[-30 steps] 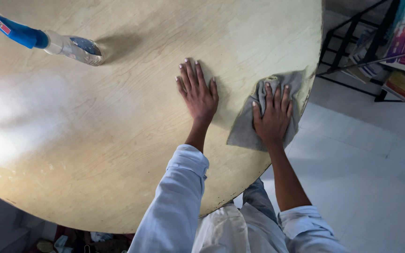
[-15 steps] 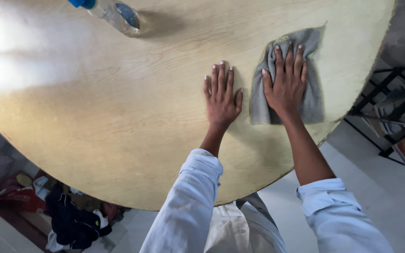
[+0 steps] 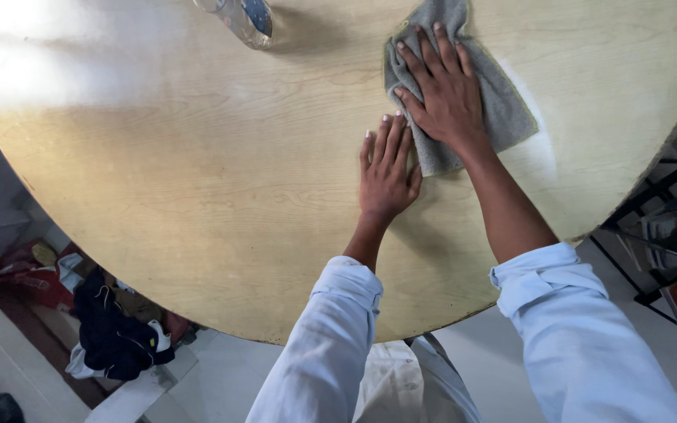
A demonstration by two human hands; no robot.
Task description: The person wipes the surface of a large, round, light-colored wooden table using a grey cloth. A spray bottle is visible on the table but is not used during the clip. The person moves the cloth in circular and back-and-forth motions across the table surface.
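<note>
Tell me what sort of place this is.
Probably a room in a home: a round wooden table on a pale tiled floor, clothes heaped beside it, and a black metal rack of books.

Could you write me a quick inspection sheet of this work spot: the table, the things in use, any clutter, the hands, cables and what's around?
Surface: round pale wooden table, bright glare at its upper left, a pale damp-looking streak beside the cloth.
Job's things: grey cloth lying flat on the table; a clear spray bottle stands at the far edge, its top cut off.
Clutter: nothing else seen on the table.
Hands: right hand pressed flat on the cloth, fingers spread; left hand flat on bare wood, next to the cloth.
Cables: nothing seen.
Surroundings: heap of dark clothes on the floor at lower left; black metal rack with books at right; white tiled floor.
</note>
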